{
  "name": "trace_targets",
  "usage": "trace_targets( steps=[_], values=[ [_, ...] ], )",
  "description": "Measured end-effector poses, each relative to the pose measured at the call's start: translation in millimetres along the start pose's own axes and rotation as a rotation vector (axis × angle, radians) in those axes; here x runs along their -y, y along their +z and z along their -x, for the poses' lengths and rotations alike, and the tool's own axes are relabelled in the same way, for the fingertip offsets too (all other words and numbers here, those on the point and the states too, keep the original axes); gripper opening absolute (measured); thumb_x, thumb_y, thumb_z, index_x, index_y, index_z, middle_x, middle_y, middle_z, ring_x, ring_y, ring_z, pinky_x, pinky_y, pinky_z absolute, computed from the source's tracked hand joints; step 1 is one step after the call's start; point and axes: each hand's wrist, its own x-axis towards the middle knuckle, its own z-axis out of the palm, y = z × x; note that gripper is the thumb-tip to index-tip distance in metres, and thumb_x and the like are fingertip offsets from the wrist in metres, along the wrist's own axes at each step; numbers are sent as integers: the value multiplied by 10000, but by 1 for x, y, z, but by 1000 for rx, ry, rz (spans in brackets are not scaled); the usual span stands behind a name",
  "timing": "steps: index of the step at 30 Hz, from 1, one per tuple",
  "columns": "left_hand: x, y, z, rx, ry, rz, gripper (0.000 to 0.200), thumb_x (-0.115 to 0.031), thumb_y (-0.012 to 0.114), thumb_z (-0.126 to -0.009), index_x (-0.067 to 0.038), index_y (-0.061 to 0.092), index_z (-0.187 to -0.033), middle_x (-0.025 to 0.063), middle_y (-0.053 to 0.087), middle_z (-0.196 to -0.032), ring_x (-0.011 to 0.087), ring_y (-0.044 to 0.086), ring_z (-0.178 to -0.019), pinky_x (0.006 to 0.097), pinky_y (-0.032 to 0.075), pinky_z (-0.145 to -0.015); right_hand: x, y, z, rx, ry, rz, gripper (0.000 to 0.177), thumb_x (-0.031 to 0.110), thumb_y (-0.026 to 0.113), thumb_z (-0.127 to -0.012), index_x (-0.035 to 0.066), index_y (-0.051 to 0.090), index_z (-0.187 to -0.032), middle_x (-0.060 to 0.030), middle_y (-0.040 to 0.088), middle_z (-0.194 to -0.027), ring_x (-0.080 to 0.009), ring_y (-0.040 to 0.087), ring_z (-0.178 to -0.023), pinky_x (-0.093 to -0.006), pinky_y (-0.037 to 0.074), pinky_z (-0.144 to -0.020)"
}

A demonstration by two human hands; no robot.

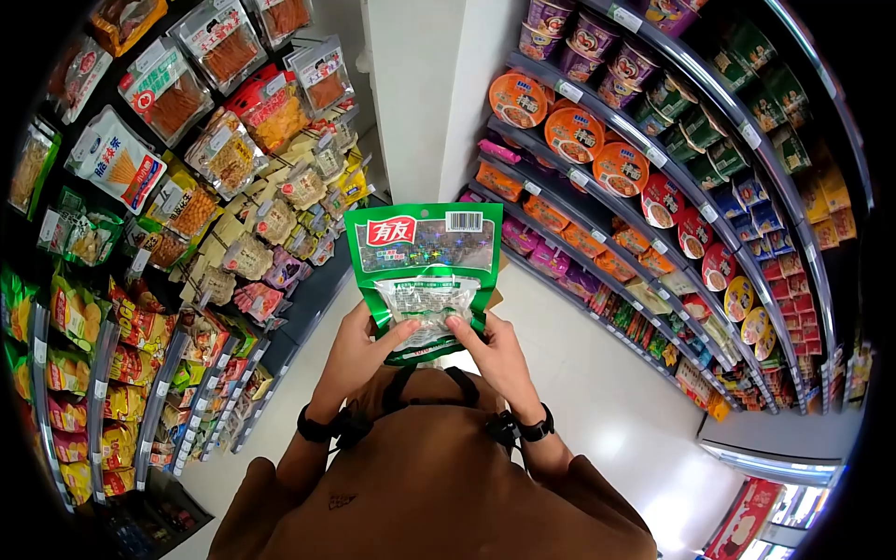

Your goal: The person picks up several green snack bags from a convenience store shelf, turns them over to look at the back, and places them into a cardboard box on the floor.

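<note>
Two hands: both are on one green packet (425, 271), and I read it as clamped from either side.
Left hand (357, 350): fingers curl behind the packet's lower left edge, thumb (397, 331) pressed flat on the front.
Right hand (495, 355): mirrors it on the lower right edge, thumb (459, 327) on the front, close to the other thumb but not touching it.
Grip state: both hands are closed on the packet, and I see no gap between thumbs and film.
Packet position: upright, printed face toward me, held in mid-air ahead of the chest and touching nothing but the hands.
Packet face: red logo (391, 231) top left, barcode (464, 221) top right, clear window below with pale contents under the thumbs.
Wrists: a black band on the left (317, 427) and a black band on the right (539, 429).
Torso: brown top (439, 485) just below the hands, with a black strap (429, 397) across the neckline.
Left of packet: rack of hanging snack bags (224, 149), well apart from it, with yellow and red bags on the lower shelves (75, 373).
Right of packet: curved shelves of noodle bowls (597, 149), orange lids up top, red and green further along.
Behind packet: white pillar (411, 93) between the two racks.
Floor (597, 392): pale and glossy, running down the aisle.
Bottom right: red sign (747, 518), print too small for me to read.
</note>
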Motion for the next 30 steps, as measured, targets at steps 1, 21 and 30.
trace_targets(
  steps=[1,21,30],
  values=[
    [-1,-1,0,-2,5,-1,371,-39,673,-917,45,523,-1246,90,631,-1191,125,585,-1066,294,476,-912,1,1,0,-8,-18,-22,386,319,635,-962,-15,644,-1154,-65,714,-891,-72,580,-754,-242,446,-656],
    [-4,10,-3,16,133,88,410,-48,675,-918,11,507,-1287,59,612,-1206,110,568,-1088,281,460,-945,0,-1,3,-6,-173,-236,397,218,608,-987,-12,518,-1297,-78,660,-1144,-128,600,-1028,-278,469,-907],
    [-6,10,1,-20,144,96,402,-54,663,-929,18,500,-1290,71,614,-1207,116,572,-1086,283,458,-950,6,0,2,24,-204,-223,386,217,598,-993,-8,517,-1295,-78,654,-1144,-119,592,-1035,-274,462,-914]
  ],
)
